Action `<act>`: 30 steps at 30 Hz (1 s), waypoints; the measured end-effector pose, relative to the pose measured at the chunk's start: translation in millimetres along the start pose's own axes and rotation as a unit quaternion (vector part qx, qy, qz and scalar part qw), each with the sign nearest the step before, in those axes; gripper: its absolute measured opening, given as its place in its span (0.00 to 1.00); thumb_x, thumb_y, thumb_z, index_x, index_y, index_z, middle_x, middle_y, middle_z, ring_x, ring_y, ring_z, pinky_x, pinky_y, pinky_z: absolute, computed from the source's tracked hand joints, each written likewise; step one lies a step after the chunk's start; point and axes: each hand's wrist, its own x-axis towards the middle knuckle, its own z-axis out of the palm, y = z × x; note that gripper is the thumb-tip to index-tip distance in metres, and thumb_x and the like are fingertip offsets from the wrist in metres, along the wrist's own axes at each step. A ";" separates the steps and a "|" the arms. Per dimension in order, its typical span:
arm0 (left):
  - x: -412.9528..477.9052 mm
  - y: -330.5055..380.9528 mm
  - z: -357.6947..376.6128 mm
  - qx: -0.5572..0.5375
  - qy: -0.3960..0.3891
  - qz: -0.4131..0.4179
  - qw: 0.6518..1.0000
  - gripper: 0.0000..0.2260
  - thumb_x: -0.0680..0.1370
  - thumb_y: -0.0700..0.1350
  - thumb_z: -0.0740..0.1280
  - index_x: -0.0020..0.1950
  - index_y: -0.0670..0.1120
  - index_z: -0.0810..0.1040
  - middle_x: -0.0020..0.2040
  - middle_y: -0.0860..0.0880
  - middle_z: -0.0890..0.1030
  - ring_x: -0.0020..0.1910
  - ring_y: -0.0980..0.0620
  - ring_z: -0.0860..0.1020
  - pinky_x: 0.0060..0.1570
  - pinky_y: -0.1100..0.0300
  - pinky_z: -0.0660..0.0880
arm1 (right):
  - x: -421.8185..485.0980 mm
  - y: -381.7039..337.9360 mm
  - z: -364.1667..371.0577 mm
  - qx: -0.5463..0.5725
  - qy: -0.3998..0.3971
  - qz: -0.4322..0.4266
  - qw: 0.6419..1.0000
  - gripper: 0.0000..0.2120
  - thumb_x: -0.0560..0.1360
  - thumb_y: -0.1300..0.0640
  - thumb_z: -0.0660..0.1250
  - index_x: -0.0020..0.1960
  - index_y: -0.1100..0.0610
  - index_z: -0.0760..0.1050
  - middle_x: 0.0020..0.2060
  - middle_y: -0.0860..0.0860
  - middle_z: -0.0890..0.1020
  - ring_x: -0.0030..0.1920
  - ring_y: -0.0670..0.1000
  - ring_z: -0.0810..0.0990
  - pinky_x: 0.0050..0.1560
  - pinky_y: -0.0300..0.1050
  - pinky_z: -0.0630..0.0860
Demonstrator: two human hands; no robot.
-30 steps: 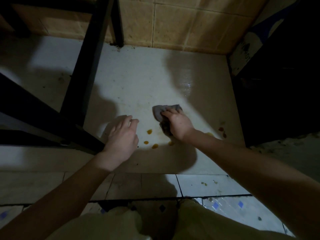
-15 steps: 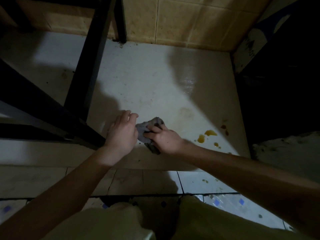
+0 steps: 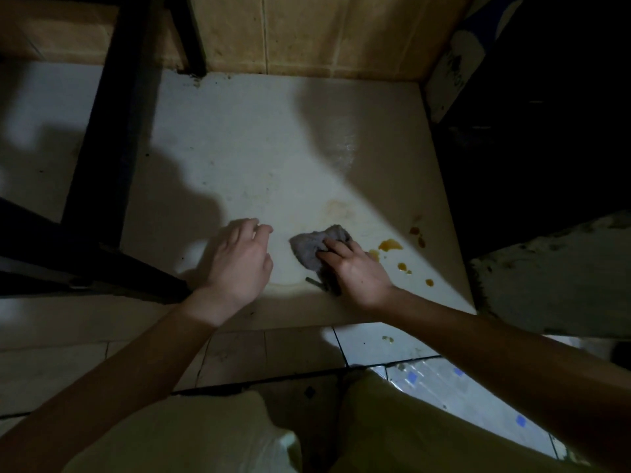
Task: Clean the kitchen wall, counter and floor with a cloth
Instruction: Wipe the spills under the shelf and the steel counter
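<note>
A crumpled grey cloth (image 3: 312, 246) lies on the pale floor slab (image 3: 266, 158) in the lit patch. My right hand (image 3: 355, 271) presses on its right part, fingers curled over the fabric. Just left of the cloth, my left hand (image 3: 239, 264) rests on the floor with fingers loosely bent, holding nothing. Orange-brown sauce spots (image 3: 391, 245) dot the floor right of my right hand, with darker red drops (image 3: 417, 232) further right. A faint yellowish smear (image 3: 338, 208) sits just beyond the cloth.
Black furniture legs (image 3: 112, 131) cross the left side. A tan tiled wall (image 3: 307, 35) closes the back. A dark cabinet (image 3: 532, 124) stands at the right, with a dirty grey ledge (image 3: 553, 274) below it. Small floor tiles (image 3: 375, 343) lie near my knees.
My right hand has slid the cloth from the left, next to my left hand, back to the right toward the orange spots. The left hand stayed in place.
</note>
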 end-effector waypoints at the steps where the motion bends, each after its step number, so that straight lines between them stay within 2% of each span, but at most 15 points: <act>1: 0.5 1.0 1.1 0.004 0.001 0.003 1.000 0.20 0.77 0.41 0.62 0.69 0.45 0.68 0.69 0.43 0.67 0.68 0.43 0.66 0.64 0.51 0.65 | -4.2 9.1 -1.1 0.005 0.007 0.017 1.000 0.28 0.76 0.60 0.63 0.74 0.53 0.59 0.74 0.53 0.58 0.71 0.59 0.59 0.66 0.56 0.66; 3: 1.9 4.0 3.4 0.011 -0.001 0.006 1.000 0.20 0.77 0.42 0.62 0.69 0.45 0.68 0.69 0.43 0.67 0.68 0.43 0.66 0.64 0.51 0.64 | -12.0 26.6 -3.7 0.014 0.025 0.058 0.998 0.28 0.75 0.58 0.65 0.73 0.53 0.61 0.74 0.53 0.60 0.70 0.60 0.61 0.67 0.55 0.66; 8: 5.3 8.1 8.3 0.023 -0.012 0.006 1.000 0.20 0.76 0.42 0.62 0.68 0.45 0.69 0.68 0.44 0.68 0.66 0.42 0.67 0.64 0.50 0.65 | -25.6 74.4 -4.7 0.047 0.067 0.201 0.976 0.23 0.77 0.52 0.61 0.71 0.54 0.64 0.72 0.53 0.64 0.66 0.61 0.67 0.61 0.56 0.70; 10: 5.6 7.0 9.5 0.030 -0.011 0.012 0.999 0.20 0.75 0.41 0.63 0.67 0.44 0.70 0.67 0.43 0.70 0.64 0.41 0.69 0.63 0.48 0.66 | -29.3 94.1 -0.5 0.089 0.085 0.258 0.958 0.23 0.76 0.59 0.62 0.71 0.53 0.65 0.72 0.53 0.63 0.68 0.60 0.67 0.65 0.57 0.70; 12: 6.2 5.3 10.3 0.033 -0.009 0.018 0.999 0.20 0.74 0.40 0.64 0.66 0.43 0.71 0.66 0.42 0.71 0.63 0.40 0.70 0.61 0.47 0.67 | -32.7 109.1 4.0 0.147 0.107 0.279 0.943 0.25 0.75 0.66 0.59 0.71 0.54 0.65 0.74 0.54 0.61 0.72 0.59 0.62 0.71 0.55 0.62; 14: 6.8 3.9 10.8 0.027 -0.011 0.020 0.999 0.20 0.74 0.40 0.64 0.66 0.43 0.71 0.66 0.42 0.71 0.63 0.40 0.70 0.61 0.47 0.68 | -36.1 114.9 5.2 0.174 0.118 0.279 0.937 0.25 0.76 0.67 0.57 0.72 0.56 0.65 0.74 0.55 0.60 0.74 0.57 0.58 0.74 0.51 0.57; 15: 6.7 3.3 10.9 0.022 -0.013 0.019 0.999 0.20 0.75 0.40 0.64 0.66 0.43 0.71 0.66 0.42 0.70 0.64 0.40 0.70 0.61 0.46 0.68 | -37.9 115.0 5.0 0.177 0.119 0.279 0.936 0.24 0.76 0.67 0.57 0.72 0.56 0.65 0.74 0.55 0.60 0.74 0.57 0.59 0.74 0.51 0.57; 20: 4.7 -3.7 12.0 0.025 -0.014 0.028 0.999 0.20 0.73 0.40 0.66 0.65 0.42 0.72 0.64 0.41 0.71 0.64 0.40 0.70 0.59 0.44 0.70 | -52.5 105.1 12.6 0.120 0.124 0.284 0.943 0.23 0.75 0.66 0.59 0.69 0.56 0.68 0.71 0.56 0.67 0.63 0.62 0.73 0.63 0.55 0.72; 24: -2.4 -4.1 17.4 0.029 -0.021 0.035 0.999 0.20 0.72 0.39 0.67 0.64 0.42 0.73 0.65 0.40 0.72 0.63 0.39 0.71 0.59 0.45 0.70 | -61.3 83.9 22.0 0.088 0.139 0.281 0.945 0.23 0.74 0.66 0.60 0.69 0.56 0.69 0.69 0.56 0.70 0.58 0.62 0.75 0.59 0.52 0.73; 30: -19.0 -8.9 23.7 -0.006 -0.020 0.034 0.999 0.20 0.70 0.37 0.70 0.62 0.41 0.74 0.64 0.39 0.73 0.61 0.37 0.73 0.57 0.44 0.70 | -51.5 40.4 26.3 0.096 0.108 0.174 0.974 0.24 0.73 0.63 0.64 0.68 0.55 0.70 0.66 0.58 0.73 0.58 0.64 0.74 0.55 0.53 0.75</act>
